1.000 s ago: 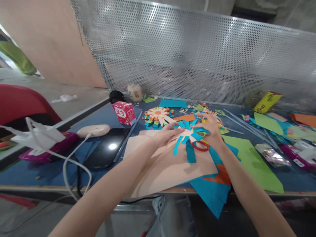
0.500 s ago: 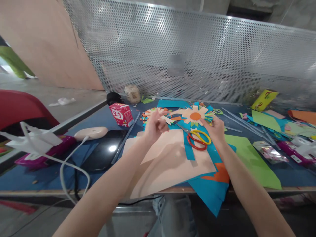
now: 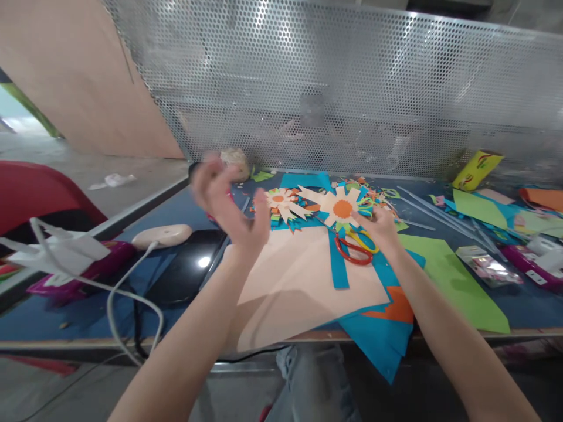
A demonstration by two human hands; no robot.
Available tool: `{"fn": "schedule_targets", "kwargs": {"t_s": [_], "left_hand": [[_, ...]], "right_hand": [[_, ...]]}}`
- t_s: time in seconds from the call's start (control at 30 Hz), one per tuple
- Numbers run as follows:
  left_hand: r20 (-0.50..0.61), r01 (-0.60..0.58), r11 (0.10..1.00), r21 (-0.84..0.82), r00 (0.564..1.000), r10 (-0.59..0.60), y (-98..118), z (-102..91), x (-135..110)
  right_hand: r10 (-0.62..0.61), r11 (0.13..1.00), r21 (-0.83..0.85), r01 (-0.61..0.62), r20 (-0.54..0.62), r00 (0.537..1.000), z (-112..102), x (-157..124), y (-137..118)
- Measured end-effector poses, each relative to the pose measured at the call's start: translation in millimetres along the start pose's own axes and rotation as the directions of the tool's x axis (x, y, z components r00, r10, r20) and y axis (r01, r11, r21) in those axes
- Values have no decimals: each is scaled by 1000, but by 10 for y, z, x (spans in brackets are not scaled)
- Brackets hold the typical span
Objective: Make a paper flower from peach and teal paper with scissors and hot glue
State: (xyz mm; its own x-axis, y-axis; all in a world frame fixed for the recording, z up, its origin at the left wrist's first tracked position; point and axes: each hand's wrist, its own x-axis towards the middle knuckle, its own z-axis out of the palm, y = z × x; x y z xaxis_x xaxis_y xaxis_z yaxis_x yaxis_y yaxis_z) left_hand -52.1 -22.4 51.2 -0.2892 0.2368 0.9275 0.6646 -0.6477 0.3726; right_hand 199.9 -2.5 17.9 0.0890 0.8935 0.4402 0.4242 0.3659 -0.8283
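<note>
In my right hand I'm pinching a peach-petalled paper flower, its round orange centre already sitting in place, over the blue tabletop. My blurred left hand is hovering empty. What's remaining, I can't tell.

The peach-petalled paper flower is orange at its round centre; the loop-handled scissors pair red with yellow — and the silvery metal screen (pierced everywhere) looks dotted.
</note>
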Motion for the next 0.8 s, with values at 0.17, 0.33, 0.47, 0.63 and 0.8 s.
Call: {"fn": "schedule_targets", "kwargs": {"t_s": [0.17,0.33,0.47,0.63,0.8], "left_hand": [[291,-417,909,15,872,395,128,126,-246],[305,-339,941,8,897,321,189,154,-292],[343,-290,957,-8,898,275,248,80,-265],[308,-333,939,-80,888,341,303,58,-273],[303,-342,925,-168,875,378,313,54,-302]], "right_hand": [[-153,988,0,154,35,988,32,-73,-72],[-378,925,-41,378,8,926,16,-138,-162],[-501,865,-52,499,-40,865,1,-173,-213],[-591,806,-18,592,-94,801,-41,-181,-267],[-659,751,-48,658,-101,745,-82,-188,-277]]}}
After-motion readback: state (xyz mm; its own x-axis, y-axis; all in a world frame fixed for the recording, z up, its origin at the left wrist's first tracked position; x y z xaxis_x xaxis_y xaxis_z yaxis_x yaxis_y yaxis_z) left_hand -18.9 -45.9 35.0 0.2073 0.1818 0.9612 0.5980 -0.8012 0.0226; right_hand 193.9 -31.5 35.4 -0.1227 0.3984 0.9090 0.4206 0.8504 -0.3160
